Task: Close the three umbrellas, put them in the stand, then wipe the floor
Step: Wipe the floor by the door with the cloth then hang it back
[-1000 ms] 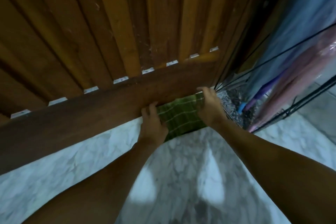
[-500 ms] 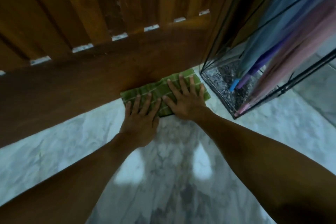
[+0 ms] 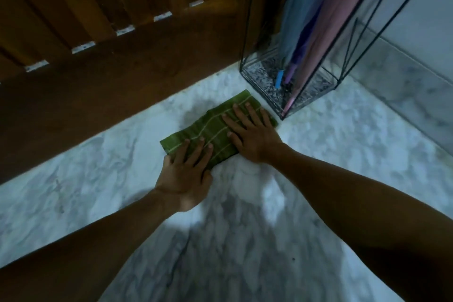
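Marble floor (image 3: 122, 191) fills our view, a wooden door (image 3: 110, 68) at eleven o'clock. We press a folded green cloth (image 3: 215, 135) flat with both hands: left hand (image 3: 186, 174) on its near corner, right hand (image 3: 252, 137) on the far half, fingers spread wide, palms down so the weight bears evenly for wiping. Closed umbrellas (image 3: 318, 32) stand in the wire stand (image 3: 282, 95) at one o'clock, just beside the cloth.

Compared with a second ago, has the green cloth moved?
Yes. The green cloth was tucked against the wooden door; now it lies clear of it on the marble floor, pulled toward the person.
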